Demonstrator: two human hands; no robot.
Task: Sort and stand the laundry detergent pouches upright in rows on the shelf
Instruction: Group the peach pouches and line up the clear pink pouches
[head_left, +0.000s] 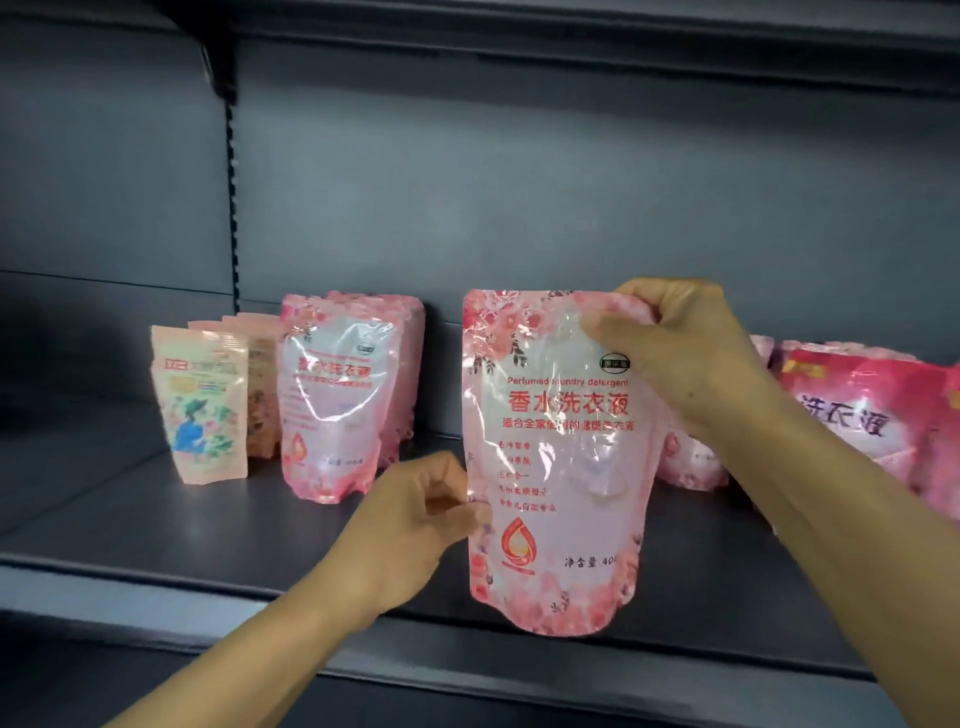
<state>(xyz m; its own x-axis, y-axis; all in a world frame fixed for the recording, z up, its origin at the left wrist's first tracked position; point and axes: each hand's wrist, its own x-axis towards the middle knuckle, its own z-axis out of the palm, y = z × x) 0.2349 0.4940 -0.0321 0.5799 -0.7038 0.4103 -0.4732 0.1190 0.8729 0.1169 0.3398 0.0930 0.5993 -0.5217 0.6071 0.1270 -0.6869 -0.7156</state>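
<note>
Right grip: your right hand (685, 358) is clamping the top right corner of the front pouch (558, 467), thumb on its face, fingers curled over the top edge.
Left grip: your left hand (415, 525) is pinching the pouch's left edge, a little below the middle, thumb and fingers closed together on the film.
Front pouch: you are holding it upright with its printed face toward you, in front of the shelf (156, 530); its bottom is hanging level with the shelf's front lip, and you cannot tell whether it is touching the board.
Pink row: a row of matching pink pouches (337, 400) is standing upright to the left, one behind the other, running toward the back panel.
Small pouches: peach pouches (200, 410) are standing just left of that row, also lined front to back.
Right heap: more pink pouches (862, 415) are lying tilted and piled behind your right forearm, with one (691, 460) partly hidden by your wrist.
</note>
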